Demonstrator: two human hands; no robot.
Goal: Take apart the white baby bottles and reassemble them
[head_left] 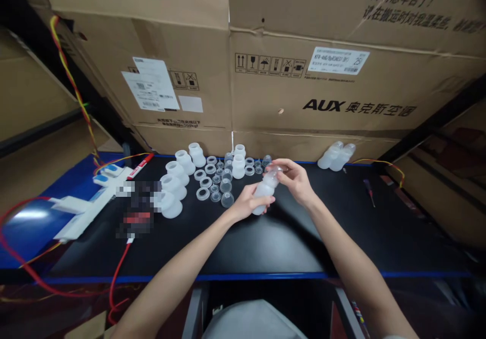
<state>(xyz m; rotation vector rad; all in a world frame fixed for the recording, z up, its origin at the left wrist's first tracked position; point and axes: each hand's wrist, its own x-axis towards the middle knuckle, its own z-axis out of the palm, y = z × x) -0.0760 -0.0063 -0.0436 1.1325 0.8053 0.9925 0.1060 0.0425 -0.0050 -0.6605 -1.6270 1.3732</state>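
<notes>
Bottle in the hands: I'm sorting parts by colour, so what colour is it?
The bottle is translucent white, best seen in the head view.

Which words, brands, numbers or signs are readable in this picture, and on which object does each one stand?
"AUX 奥克斯空调": lower right carton.
"师傅您辛苦了!": upper right carton; next line partly cut off.
"25": white label on the lower carton; rest too small.
Handling symbols: pictograms only.
Shipping labels, left carton: too blurred.
Bottle in left hand and right hand: no text.
</notes>
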